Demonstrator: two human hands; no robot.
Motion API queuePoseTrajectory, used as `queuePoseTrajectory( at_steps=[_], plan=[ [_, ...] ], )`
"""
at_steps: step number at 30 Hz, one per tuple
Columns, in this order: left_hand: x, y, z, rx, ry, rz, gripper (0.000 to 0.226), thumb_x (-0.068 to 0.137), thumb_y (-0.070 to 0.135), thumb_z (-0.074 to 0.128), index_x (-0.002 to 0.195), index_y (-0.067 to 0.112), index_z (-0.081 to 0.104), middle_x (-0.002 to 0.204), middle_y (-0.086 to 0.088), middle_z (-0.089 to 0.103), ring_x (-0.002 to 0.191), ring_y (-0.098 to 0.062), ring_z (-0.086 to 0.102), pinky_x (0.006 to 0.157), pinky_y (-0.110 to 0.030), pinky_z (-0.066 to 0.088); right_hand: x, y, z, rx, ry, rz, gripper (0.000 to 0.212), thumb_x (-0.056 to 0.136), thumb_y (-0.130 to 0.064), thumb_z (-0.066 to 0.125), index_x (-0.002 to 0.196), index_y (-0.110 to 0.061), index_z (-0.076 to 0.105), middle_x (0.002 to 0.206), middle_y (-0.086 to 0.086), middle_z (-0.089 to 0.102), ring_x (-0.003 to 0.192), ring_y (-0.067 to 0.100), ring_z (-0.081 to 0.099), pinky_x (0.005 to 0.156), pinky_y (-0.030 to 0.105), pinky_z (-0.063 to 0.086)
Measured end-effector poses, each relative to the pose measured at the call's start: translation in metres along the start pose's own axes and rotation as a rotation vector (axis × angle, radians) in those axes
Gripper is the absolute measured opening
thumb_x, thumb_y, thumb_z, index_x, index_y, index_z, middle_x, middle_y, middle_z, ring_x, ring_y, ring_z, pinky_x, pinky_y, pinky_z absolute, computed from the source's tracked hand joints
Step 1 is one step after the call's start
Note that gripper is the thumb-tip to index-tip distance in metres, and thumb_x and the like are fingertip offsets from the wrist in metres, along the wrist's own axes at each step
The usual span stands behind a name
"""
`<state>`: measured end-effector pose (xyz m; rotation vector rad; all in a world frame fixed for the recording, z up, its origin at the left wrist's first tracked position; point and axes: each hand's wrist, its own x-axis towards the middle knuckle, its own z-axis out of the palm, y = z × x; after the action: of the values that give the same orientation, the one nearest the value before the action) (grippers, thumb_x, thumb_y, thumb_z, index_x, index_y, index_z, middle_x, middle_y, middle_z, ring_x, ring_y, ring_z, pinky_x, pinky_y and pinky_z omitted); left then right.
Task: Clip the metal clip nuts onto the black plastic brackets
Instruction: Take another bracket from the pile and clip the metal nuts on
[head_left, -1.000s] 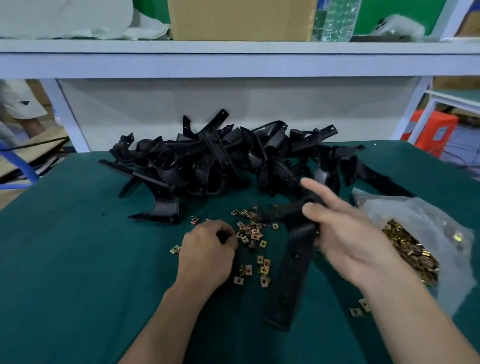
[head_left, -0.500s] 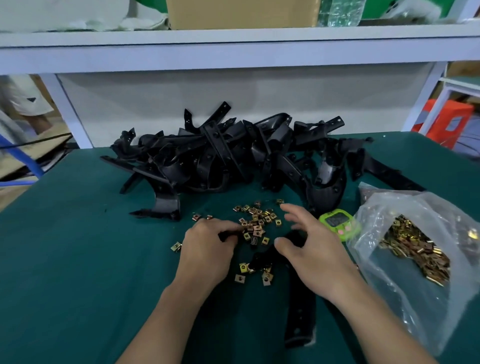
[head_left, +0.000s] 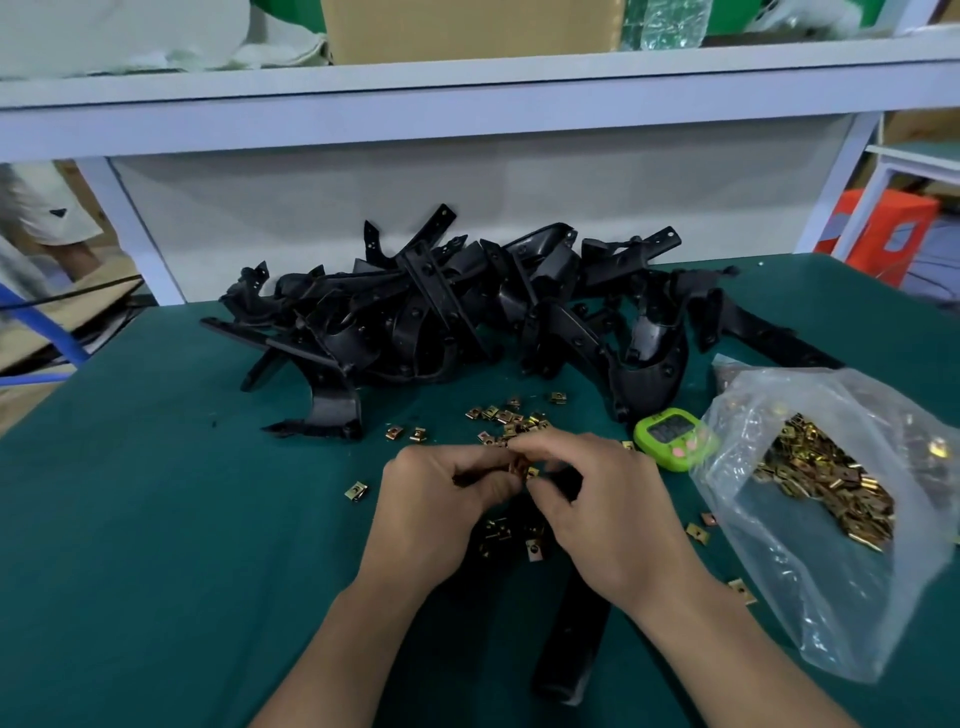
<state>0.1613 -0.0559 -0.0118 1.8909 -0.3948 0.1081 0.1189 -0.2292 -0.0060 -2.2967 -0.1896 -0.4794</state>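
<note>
A long black plastic bracket (head_left: 569, 642) lies on the green table, running from under my hands toward me. My left hand (head_left: 441, 512) and my right hand (head_left: 602, 512) meet over its far end. Their fingertips pinch a brass-coloured clip nut (head_left: 519, 467) between them at the bracket's end. Which hand also holds the bracket is hidden by the fingers. Loose clip nuts (head_left: 511, 418) lie scattered just beyond my hands and a few under them (head_left: 498, 535). A pile of black brackets (head_left: 457, 317) fills the back of the table.
A clear plastic bag of clip nuts (head_left: 826, 483) lies at the right. A green timer (head_left: 675, 436) sits between the bag and my hands. Single nuts (head_left: 356, 491) lie about. A white shelf frame (head_left: 467, 104) stands behind the pile.
My right hand came back from the pile, laid a bracket in front of me and closed in on my left hand. Both hands now pinch a clip nut together.
</note>
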Motion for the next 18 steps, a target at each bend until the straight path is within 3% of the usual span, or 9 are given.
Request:
queuePoseTrajectory(
  at_steps=[3, 5, 13, 16, 18],
  plan=[
    [-0.0005, -0.0011, 0.0006, 0.010, 0.038, -0.043, 0.037, 0.078, 0.015, 0.088, 0.082, 0.051, 0.079, 0.080, 0.024, 0.076, 0.078, 0.007, 0.072, 0.068, -0.006, 0.050, 0.0009, 0.0032, 0.0015, 0.056, -0.005, 0.041, 0.036, 0.089, -0.012, 0.074, 0.114, -0.038, 0.077, 0.103, -0.025, 0.073, 0.104, -0.006, 0.065, 0.090, 0.022, 0.055],
    [-0.0004, -0.0027, 0.0000, 0.028, 0.050, -0.059, 0.033, 0.076, 0.020, 0.089, 0.084, 0.051, 0.080, 0.080, 0.025, 0.076, 0.077, 0.007, 0.071, 0.068, -0.007, 0.050, 0.0023, 0.0050, 0.0021, 0.088, -0.011, 0.053, 0.033, 0.088, -0.012, 0.076, 0.110, -0.035, 0.079, 0.099, -0.026, 0.074, 0.100, -0.007, 0.067, 0.088, 0.024, 0.057],
    [0.0029, -0.0046, -0.0007, 0.030, 0.045, -0.032, 0.030, 0.078, 0.025, 0.087, 0.088, 0.052, 0.078, 0.084, 0.024, 0.076, 0.082, 0.004, 0.072, 0.074, -0.013, 0.054, 0.0073, 0.0097, -0.0004, 0.135, -0.018, 0.084, 0.016, 0.084, -0.026, 0.082, 0.096, -0.037, 0.078, 0.087, -0.025, 0.073, 0.088, -0.002, 0.070, 0.070, 0.019, 0.055],
    [0.0047, -0.0032, -0.0002, -0.081, 0.076, -0.057, 0.027, 0.079, 0.021, 0.085, 0.088, 0.046, 0.081, 0.085, 0.016, 0.079, 0.083, -0.002, 0.074, 0.075, -0.017, 0.056, 0.0080, 0.0081, -0.0010, 0.129, -0.012, 0.072, 0.010, 0.083, -0.029, 0.083, 0.086, -0.036, 0.076, 0.082, -0.021, 0.072, 0.081, 0.003, 0.069, 0.064, 0.023, 0.054],
    [0.0070, -0.0012, -0.0015, -0.221, 0.163, -0.098, 0.026, 0.077, 0.016, 0.085, 0.084, 0.041, 0.082, 0.084, 0.009, 0.080, 0.081, -0.004, 0.075, 0.072, -0.013, 0.054, 0.0075, 0.0071, -0.0014, 0.106, 0.017, 0.071, 0.012, 0.081, -0.031, 0.084, 0.077, -0.034, 0.073, 0.076, -0.020, 0.069, 0.075, 0.006, 0.066, 0.058, 0.019, 0.049]
  ],
)
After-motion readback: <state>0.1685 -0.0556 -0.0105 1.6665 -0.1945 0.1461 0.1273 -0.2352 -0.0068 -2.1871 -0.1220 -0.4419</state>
